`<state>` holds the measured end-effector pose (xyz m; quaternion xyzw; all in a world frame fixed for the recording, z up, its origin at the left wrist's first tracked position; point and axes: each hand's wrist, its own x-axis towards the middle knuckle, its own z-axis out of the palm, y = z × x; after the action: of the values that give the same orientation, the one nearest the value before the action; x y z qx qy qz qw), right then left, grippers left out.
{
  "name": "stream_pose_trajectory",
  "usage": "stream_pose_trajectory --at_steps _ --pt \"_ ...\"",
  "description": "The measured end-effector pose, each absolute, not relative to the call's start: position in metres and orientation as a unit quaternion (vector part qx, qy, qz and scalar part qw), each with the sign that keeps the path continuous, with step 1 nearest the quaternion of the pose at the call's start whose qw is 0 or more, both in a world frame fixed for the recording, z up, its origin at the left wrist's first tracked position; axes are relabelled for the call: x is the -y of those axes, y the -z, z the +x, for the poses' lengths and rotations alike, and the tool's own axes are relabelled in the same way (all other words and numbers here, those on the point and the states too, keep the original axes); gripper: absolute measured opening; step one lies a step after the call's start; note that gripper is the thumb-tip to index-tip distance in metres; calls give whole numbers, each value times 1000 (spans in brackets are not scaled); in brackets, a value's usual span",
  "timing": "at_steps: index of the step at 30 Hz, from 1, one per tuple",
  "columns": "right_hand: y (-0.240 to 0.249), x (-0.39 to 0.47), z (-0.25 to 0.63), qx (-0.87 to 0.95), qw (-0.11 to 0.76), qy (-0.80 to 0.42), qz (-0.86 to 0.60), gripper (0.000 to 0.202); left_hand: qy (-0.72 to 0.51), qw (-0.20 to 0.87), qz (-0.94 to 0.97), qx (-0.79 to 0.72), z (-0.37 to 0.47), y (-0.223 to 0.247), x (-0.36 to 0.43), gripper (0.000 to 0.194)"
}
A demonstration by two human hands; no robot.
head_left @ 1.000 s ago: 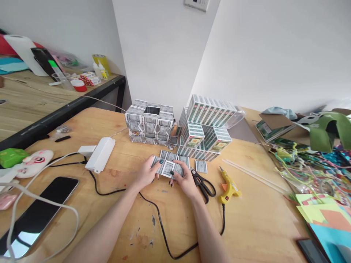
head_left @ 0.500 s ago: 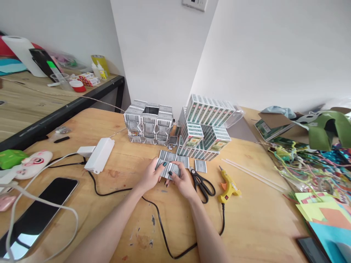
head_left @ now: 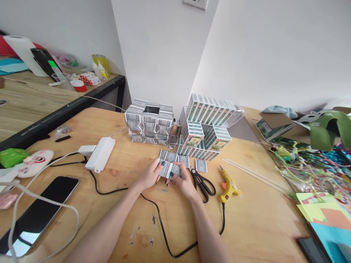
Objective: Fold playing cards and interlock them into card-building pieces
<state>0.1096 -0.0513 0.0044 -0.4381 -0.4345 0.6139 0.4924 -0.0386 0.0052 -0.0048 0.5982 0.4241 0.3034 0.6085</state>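
Note:
Patterned grey-and-white playing cards (head_left: 166, 171) are held between my two hands, above the wooden table. My left hand (head_left: 150, 174) grips their left side, thumb on top. On the right side, my right hand (head_left: 182, 179) grips them with its thumb on top and fingers partly hidden beneath. Just behind lie more cards (head_left: 168, 156), and a single card (head_left: 201, 166) lies to the right. Black scissors (head_left: 202, 184) rest beside my right hand. Farther back stands a block structure (head_left: 149, 126) covered in the same cards.
Stacked card boxes (head_left: 210, 109) stand at the back. A yellow glue gun (head_left: 229, 184) lies on the right, its black cable crossing beneath my arms. A white power strip (head_left: 100, 154) and a phone (head_left: 41, 212) are on the left. Colourful craft scraps (head_left: 323, 179) cover the far right.
Between my hands the cards now look flatter, with more of their patterned faces showing. My hands have barely moved; the view has shifted slightly.

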Motion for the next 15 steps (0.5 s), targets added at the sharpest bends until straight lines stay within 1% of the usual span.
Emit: stream_pose_trajectory --at_steps 2,5,7,9,12,15 --pt "-4 52 110 448 498 -597 -442 40 -296 619 595 -419 -40 1 -7 23" --pt "-1 52 111 499 516 -511 -473 52 -300 635 576 -419 -42 0 -9 25" --pt "3 51 111 536 518 -434 -506 53 -310 638 561 -427 -43 1 -12 26" --pt "6 50 110 560 515 -368 -535 49 -324 643 544 -430 -44 1 -13 27" --pt "7 48 106 580 516 -287 -561 47 -383 646 510 -420 -44 -2 -14 29" --pt "5 49 99 597 505 -245 -573 48 -476 633 465 -395 -40 -6 -12 33"
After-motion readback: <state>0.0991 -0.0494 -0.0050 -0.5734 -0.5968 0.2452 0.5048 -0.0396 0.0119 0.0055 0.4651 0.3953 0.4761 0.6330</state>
